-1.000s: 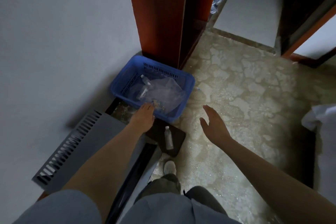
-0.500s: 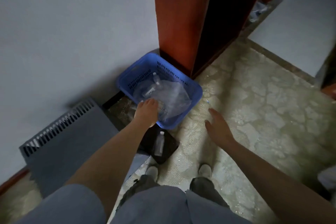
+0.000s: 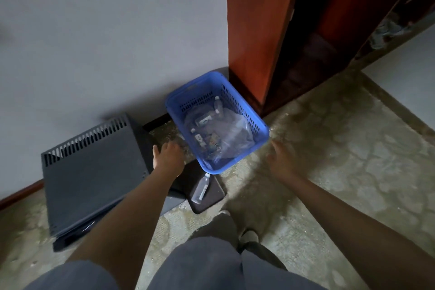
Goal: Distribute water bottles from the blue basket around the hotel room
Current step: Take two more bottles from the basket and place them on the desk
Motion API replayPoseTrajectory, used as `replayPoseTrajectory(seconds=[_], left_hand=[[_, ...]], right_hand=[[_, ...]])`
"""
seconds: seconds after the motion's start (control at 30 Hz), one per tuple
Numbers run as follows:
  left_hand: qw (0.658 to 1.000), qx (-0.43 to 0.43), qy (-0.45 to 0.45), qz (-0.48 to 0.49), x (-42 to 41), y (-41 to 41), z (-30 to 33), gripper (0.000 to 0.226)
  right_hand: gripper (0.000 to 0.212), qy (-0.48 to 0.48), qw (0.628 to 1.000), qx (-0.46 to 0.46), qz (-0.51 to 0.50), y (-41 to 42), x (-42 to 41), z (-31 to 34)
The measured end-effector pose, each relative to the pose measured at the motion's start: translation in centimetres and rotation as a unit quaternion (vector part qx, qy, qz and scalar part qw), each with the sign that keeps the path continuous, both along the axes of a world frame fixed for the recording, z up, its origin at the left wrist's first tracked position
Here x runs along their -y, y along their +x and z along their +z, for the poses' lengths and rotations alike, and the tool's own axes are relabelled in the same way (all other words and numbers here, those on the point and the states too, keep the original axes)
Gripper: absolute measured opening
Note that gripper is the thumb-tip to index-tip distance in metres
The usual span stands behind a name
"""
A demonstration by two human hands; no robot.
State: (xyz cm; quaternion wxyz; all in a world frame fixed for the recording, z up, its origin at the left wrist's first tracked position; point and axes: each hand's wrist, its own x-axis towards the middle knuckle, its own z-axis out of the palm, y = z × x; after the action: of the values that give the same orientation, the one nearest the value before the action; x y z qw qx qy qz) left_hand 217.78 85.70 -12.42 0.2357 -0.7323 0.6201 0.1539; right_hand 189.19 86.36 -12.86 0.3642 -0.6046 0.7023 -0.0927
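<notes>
Fingers (image 3: pixel 173 147) of left hand (image 3: pixel 167 158) loosely curled, empty, hovering just beside the near-left rim of the blue basket (image 3: pixel 259 122); fingers of right hand (image 3: pixel 280 160) spread apart, empty, motion-blurred, just off the basket's near-right corner. Basket on the patterned floor (image 3: pixel 353 143) against the grey wall (image 3: pixel 106 42), beside the base of a red-brown wooden cabinet (image 3: pixel 256 30). Inside: several small water bottles (image 3: pixel 204 120) lying on their sides amid crumpled clear plastic wrap (image 3: pixel 235 134); exact count unclear. One loose bottle (image 3: pixel 200 189) outside the basket, lying on a dark pad (image 3: pixel 211 198) just beyond the near rim. Dark slotted metal panel (image 3: pixel 94 172) flat on the floor to the left, close to the left wrist.

Likely step: reaching to take hold of the basket or a bottle. Risks, as judged: wrap snagging a bottle on lift-out; lifting by one rim tilting the basket and spilling bottles; loose bottle rolling off the pad or being kicked by a foot; forearm scraping the panel edge
</notes>
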Motion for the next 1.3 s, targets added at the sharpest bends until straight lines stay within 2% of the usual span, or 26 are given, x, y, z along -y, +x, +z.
replayPoseTrajectory(seconds=[0.2, 0.37, 0.53, 0.73, 0.87, 1.07, 1.3], left_hand=[[1.0, -0.018, 0.014, 0.018, 3.8, -1.4, -1.9, 0.045], [0.998, -0.043, 0.031, 0.022, 9.7, -3.7, -3.3, 0.046], [0.996, -0.08, 0.03, 0.035, 15.8, -5.9, -2.4, 0.044], [0.992, -0.085, 0.023, 0.09, 19.0, -5.4, -1.6, 0.05], [0.985, -0.075, 0.021, 0.156, 19.3, -5.2, -2.3, 0.045], [0.953, -0.066, 0.027, 0.295, 17.9, -7.0, -2.6, 0.046], [0.92, -0.067, -0.007, 0.385, 17.6, -9.1, -1.4, 0.045]], right_hand=[[0.053, 0.021, 0.999, 0.022, 0.032, 0.9, 4.4, -0.5], [0.052, 0.033, 0.998, 0.04, -0.045, -1.0, 9.9, 0.5], [0.052, 0.021, 0.999, 0.018, -0.03, -2.2, 15.2, 1.2], [0.053, 0.031, 0.998, -0.026, 0.042, -1.8, 20.0, 0.5], [0.052, 0.032, 0.994, -0.005, 0.102, -1.6, 23.7, -0.4], [0.049, 0.043, 0.977, 0.012, 0.206, -2.8, 29.8, -1.2], [0.047, 0.056, 0.954, -0.015, 0.294, -3.8, 35.0, -1.1]])
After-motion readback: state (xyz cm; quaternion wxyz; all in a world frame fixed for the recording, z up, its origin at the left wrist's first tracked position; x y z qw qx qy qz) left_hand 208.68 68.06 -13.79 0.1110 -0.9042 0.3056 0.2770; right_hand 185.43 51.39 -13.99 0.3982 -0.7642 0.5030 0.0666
